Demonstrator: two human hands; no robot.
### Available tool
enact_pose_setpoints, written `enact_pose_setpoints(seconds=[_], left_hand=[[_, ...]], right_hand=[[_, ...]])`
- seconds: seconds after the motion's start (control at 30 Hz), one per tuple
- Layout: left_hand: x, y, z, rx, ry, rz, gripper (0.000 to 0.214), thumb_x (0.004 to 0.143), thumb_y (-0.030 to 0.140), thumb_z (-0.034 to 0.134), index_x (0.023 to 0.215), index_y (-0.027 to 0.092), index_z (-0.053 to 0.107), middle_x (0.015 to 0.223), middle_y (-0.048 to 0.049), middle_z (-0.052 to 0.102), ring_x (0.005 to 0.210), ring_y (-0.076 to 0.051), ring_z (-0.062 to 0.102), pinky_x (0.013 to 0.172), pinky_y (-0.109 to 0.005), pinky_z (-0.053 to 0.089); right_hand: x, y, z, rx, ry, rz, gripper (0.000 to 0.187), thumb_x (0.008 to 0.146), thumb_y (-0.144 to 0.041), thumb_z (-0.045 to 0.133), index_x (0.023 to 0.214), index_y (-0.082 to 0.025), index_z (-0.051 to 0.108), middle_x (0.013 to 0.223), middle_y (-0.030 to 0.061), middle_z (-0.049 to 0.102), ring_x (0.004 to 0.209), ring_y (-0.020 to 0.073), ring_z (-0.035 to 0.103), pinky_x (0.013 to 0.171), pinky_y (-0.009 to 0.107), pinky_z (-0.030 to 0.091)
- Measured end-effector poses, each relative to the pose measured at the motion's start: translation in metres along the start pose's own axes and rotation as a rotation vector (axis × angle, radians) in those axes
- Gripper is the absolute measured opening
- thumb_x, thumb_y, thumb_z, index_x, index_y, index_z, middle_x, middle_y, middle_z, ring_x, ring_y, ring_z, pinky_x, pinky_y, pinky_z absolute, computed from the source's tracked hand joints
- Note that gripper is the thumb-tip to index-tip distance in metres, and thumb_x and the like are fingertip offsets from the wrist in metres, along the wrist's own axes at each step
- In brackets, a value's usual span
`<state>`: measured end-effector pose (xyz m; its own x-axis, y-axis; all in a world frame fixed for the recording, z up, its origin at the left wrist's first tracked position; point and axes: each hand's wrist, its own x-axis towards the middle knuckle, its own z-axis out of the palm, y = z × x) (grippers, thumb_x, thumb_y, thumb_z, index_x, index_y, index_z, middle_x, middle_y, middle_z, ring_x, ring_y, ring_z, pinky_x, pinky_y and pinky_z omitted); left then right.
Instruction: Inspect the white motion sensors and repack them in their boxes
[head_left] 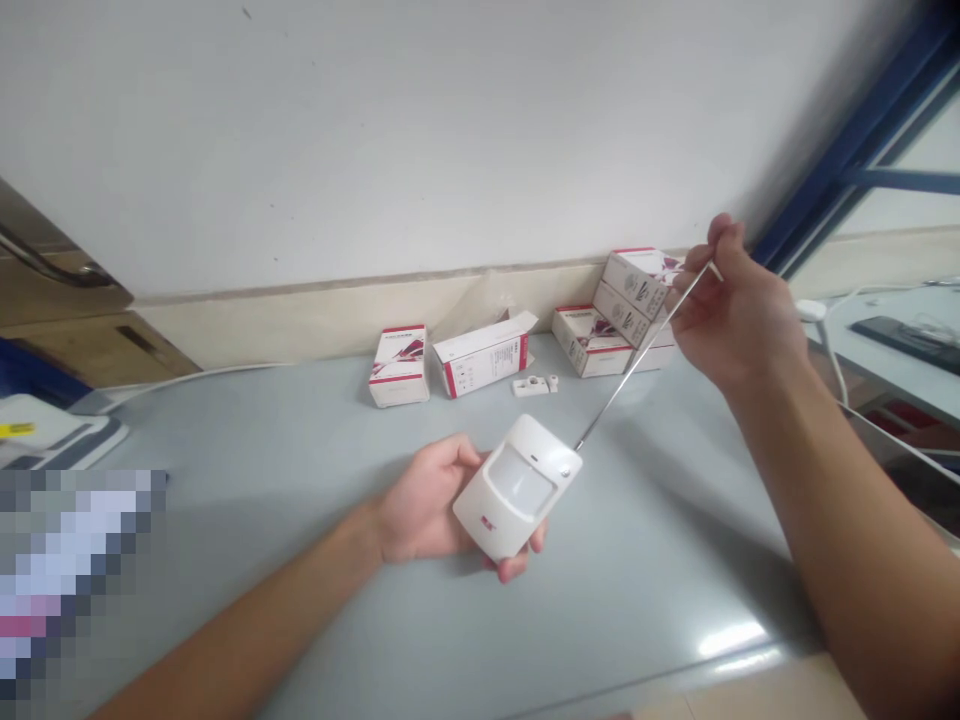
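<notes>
One sensor point(517, 487) cupped from beneath in their left hand point(427, 502) | antenna point(643, 356) slants up to their right hand point(754, 315), which pinches its end | bracket point(531, 386) beyond left hand, boxes point(480, 361) past both

On my grey counter point(600, 620) I see a red-and-white carton point(399, 378), an opened carton point(480, 362), a small white bracket point(531, 387) and stacked cartons point(628, 312).

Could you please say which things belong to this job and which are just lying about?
Apparently in the job:
white device, in the left hand
metal antenna, at the right hand

Probably just lying about:
red-and-white boxes
small white part
</notes>
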<state>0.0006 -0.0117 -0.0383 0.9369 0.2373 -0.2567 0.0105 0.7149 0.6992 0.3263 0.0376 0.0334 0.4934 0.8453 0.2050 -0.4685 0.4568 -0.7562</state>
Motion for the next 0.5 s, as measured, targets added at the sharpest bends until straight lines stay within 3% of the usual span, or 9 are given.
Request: enact_pose_setpoints(seconds=[0.17,0.3,0.4,0.5], left_hand=[[-0.0013,0.0004,0.0004,0.008,0.011,-0.004,0.05,0.088,0.043,0.038,0.112,0.01,0.066,0.094,-0.0159,0.072,0.069,-0.029,0.065,0.071,-0.039,0.035],[-0.0014,0.0006,-0.0006,0.002,0.01,-0.016,0.052,0.088,0.044,0.037,0.112,0.009,0.067,0.095,-0.0167,0.072,0.07,-0.029,0.066,0.071,-0.038,0.035],[-0.0011,0.0005,-0.0008,0.0,0.021,-0.018,0.052,0.087,0.044,0.038,0.113,0.009,0.066,0.094,-0.0166,0.072,0.069,-0.03,0.066,0.071,-0.038,0.034],[-0.0009,0.0007,-0.0004,0.0,0.028,-0.011,0.051,0.088,0.045,0.038,0.114,0.01,0.066,0.094,-0.0163,0.072,0.07,-0.03,0.066,0.072,-0.039,0.034]], right_hand=[[0.0018,0.0025,-0.0015,0.0,0.049,-0.02,0.013,0.101,-0.015,0.064,0.093,-0.022,0.071,0.074,-0.0053,0.049,0.051,0.0077,0.033,0.051,0.028,0.031],[0.0,0.0008,-0.0002,0.055,0.081,0.012,0.024,0.097,-0.003,0.059,0.097,-0.023,0.072,0.073,-0.0056,0.051,0.05,0.0071,0.037,0.052,0.026,0.035],[-0.0035,-0.0011,0.0041,0.025,0.091,-0.006,0.035,0.09,0.006,0.053,0.096,-0.023,0.07,0.071,-0.0054,0.053,0.049,0.0062,0.034,0.049,0.022,0.033],[-0.0061,-0.0008,0.007,-0.03,0.084,-0.05,0.028,0.089,0.003,0.055,0.093,-0.022,0.068,0.073,-0.0033,0.056,0.051,0.0069,0.031,0.044,0.019,0.027]])
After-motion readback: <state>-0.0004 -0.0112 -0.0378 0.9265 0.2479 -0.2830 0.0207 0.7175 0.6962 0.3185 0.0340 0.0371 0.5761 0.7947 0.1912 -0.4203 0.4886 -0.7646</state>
